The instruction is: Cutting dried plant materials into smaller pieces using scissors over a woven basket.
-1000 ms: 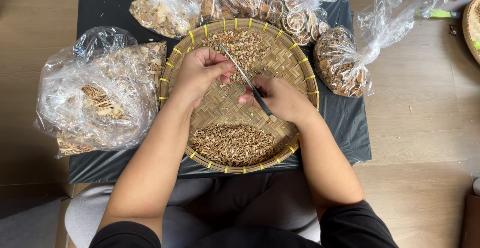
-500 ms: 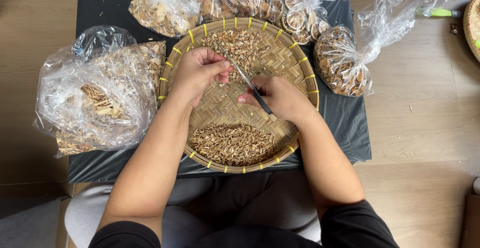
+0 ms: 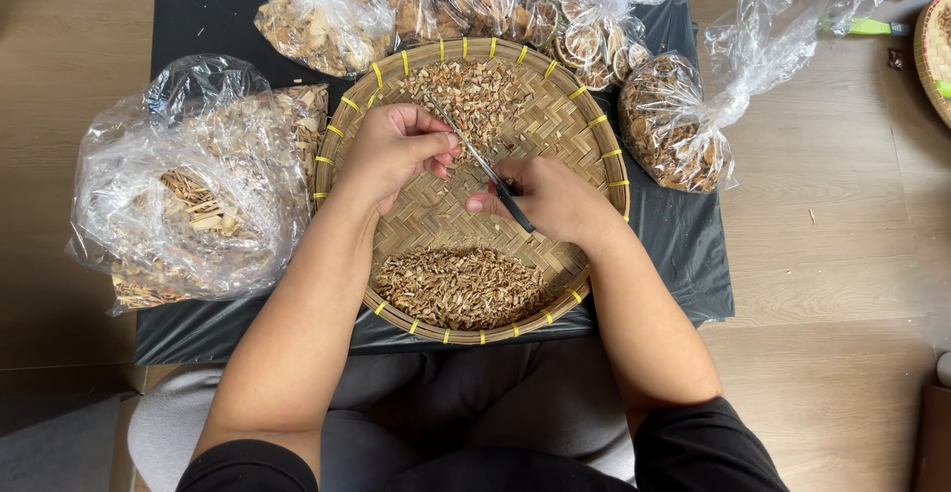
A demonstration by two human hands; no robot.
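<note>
The scissors (image 3: 490, 173) sat in your right hand (image 3: 550, 197), fingers curled tight around the dark handles, the thin blades slanting up and away from your knuckles toward the far pile of dried pieces (image 3: 474, 96). Your left hand (image 3: 391, 150) hovered just beside the blades, its fingertips (image 3: 446, 145) pinched together near the blade edge (whether a piece was caught between them, I could not tell; it was too small to see). Both hands were over the middle of the round woven tray (image 3: 594, 130), which rested on a black sheet (image 3: 684, 244) spread over the wooden floor (image 3: 842, 254). Below your wrists, on the near side of the tray, lay a second pile of finer cut bits (image 3: 461, 286). Out past your left hand sat a large clear bag of pale chips (image 3: 188, 190). Beyond your fingertips, along the sheet's far edge, stood more clear bags of dried material (image 3: 327, 21), and off past your right hand another knotted bag (image 3: 679, 125).
</note>
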